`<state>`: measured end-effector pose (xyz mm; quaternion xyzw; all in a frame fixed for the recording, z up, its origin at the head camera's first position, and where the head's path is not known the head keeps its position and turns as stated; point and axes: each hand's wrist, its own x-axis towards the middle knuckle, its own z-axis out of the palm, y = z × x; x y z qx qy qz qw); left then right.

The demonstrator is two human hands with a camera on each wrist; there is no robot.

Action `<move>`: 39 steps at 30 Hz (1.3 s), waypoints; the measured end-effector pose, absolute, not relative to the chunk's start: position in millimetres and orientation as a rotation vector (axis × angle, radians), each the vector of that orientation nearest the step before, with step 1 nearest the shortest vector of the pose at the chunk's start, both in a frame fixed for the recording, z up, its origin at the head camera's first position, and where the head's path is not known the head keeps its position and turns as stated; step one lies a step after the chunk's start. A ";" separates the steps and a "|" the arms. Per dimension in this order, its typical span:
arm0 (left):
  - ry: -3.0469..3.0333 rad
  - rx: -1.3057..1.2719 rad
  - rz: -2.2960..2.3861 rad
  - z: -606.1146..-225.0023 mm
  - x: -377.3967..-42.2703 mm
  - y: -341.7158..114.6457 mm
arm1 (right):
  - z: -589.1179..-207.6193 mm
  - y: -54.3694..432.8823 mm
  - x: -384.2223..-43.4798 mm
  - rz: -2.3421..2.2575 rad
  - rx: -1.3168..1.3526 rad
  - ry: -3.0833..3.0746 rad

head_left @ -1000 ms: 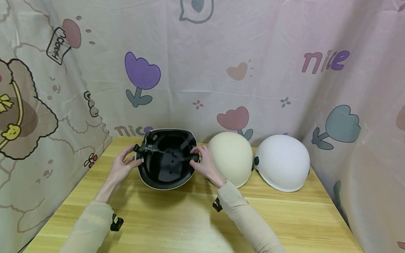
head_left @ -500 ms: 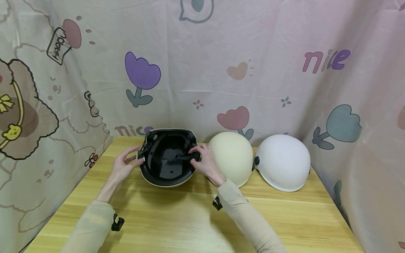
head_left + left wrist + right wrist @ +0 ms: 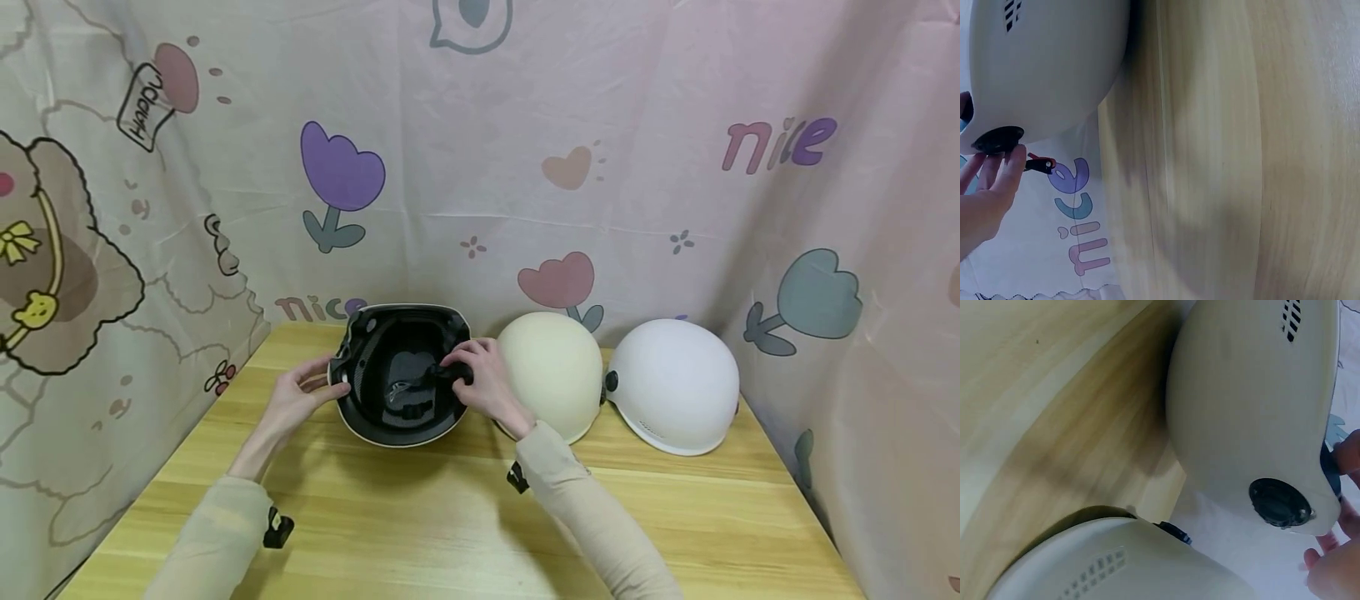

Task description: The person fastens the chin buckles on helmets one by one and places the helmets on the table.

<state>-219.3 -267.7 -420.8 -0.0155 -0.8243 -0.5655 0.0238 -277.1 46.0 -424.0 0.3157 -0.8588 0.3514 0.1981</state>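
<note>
Upturned helmet (image 3: 405, 367), head view: its hollow side faces the camera, left of the cream helmet (image 3: 551, 375) on the worktop (image 3: 390, 517); the white helmet (image 3: 675, 387) stands farther right. The left hand (image 3: 296, 396) holds the left rim, thumb on the edge; the fingers of the right hand (image 3: 491, 383) pinch a black strap (image 3: 459, 372) at the opposite side. The rounded crown would probably rock if one hand pulled harder than the other.

Left wrist view: fingertips touch the black side disc (image 3: 999, 139); a black-and-red clip (image 3: 1040, 165) shows just beyond them and could snag if the shell were turned over it. Whether the crown bears on the worktop cannot be told.

Right wrist view: the right hand is partly cut off at the frame edge. The cream helmet lies near; a sideways swing might knock it.
</note>
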 end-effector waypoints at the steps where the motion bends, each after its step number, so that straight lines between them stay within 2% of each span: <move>1: -2.554 -0.039 -1.733 -420.5 -218.9 -267.5 | -422.8 46.0 -277.4 0.968 0.898 -2.394; 13: -2.560 -0.042 -1.777 -410.6 -213.4 -267.3 | -404.0 42.3 -283.3 0.975 1.219 -2.453; 21: -2.574 -0.066 -1.758 -412.0 -211.0 -270.5 | -398.2 33.5 -288.7 0.708 1.388 -2.647; 39: -2.545 -0.145 -1.776 -412.3 -210.2 -268.0 | -401.7 19.1 -289.7 0.171 1.168 -2.904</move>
